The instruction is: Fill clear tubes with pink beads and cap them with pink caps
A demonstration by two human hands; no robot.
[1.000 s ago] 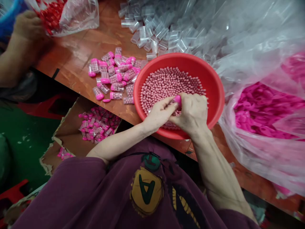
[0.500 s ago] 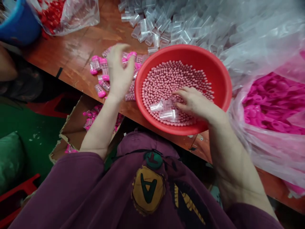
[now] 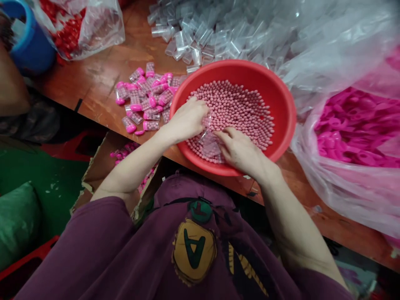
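A red bowl [image 3: 286,121] holds a heap of small pink beads [image 3: 234,104], with both my hands inside it. My left hand [image 3: 191,118] is at the bowl's left side, fingers curled down at a clear plastic tube [image 3: 206,121] that shows beside the fingertips. Close by on the right, my right hand [image 3: 240,150] has its thumb and fingers closed about the end of another clear tube [image 3: 210,143] lying in the beads. The fingers partly hide these tubes. Left of the bowl lies a pile of bead-filled tubes with bright pink caps [image 3: 145,93].
Many clear tubes [image 3: 196,37] are heaped behind the bowl. A plastic bag of pink parts [image 3: 350,129] stands at right. Red pieces in a bag [image 3: 68,33] and a blue bucket [image 3: 34,46] are far left, beside another person's arm [image 3: 12,87]. Below the edge is a cardboard box [image 3: 100,162].
My left hand has moved right, from above the capped tubes down into the bowl. My right hand has shifted left and nearer me, onto the clear tubes. The bowl appears slightly further left.
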